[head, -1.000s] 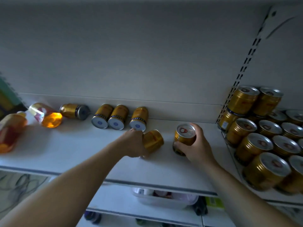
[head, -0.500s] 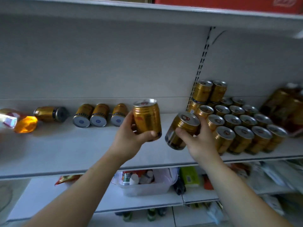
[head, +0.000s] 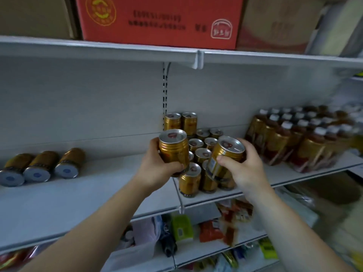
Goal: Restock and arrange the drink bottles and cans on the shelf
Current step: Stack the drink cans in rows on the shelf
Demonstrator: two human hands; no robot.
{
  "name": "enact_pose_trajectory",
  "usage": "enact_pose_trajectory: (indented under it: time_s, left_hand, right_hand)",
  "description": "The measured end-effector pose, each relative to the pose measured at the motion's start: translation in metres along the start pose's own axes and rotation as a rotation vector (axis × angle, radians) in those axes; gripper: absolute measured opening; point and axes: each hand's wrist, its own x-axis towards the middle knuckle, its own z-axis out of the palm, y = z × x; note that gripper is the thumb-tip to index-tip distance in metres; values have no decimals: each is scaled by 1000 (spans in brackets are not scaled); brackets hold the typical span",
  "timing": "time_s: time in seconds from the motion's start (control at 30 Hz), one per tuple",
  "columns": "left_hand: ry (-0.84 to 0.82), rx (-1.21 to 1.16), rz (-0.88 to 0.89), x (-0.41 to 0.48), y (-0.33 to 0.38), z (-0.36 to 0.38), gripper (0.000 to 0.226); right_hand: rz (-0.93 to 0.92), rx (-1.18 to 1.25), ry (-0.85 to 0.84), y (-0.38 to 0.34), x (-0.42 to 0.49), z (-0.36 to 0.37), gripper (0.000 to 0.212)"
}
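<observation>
Reaching up and forward with both bare forearms, converging from the lower corners. Gripping the upright can (head: 172, 152) in the left hand (head: 155, 169), thumb laid across its lower front, fingers curled round the far side. Clasping the tilted can (head: 225, 154) in the right hand (head: 245, 171), thumb pressed on its near side, fingers wrapped over the back. Hands level and near each other, not touching.
</observation>
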Motion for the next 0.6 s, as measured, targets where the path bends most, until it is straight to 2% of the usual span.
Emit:
enact_pose_trajectory:
  time_s: [0.13, 0.27, 0.5, 0.6]
  left_hand:
    - [31, -26, 14, 34, 2, 69, 89]
    - [136, -28, 17, 62, -1, 116, 88]
    - [259, 242, -87, 105, -11, 130, 90]
    - [306, 382, -96, 128, -14, 131, 95]
  right_hand:
    - [-11, -73, -65, 17, 46, -53, 54]
    - [-53, -111, -157, 31, 88, -85, 41]
    - [-52, -200, -266, 52, 149, -87, 49]
    - [-24, -164, -296, 61, 174, -77, 55]
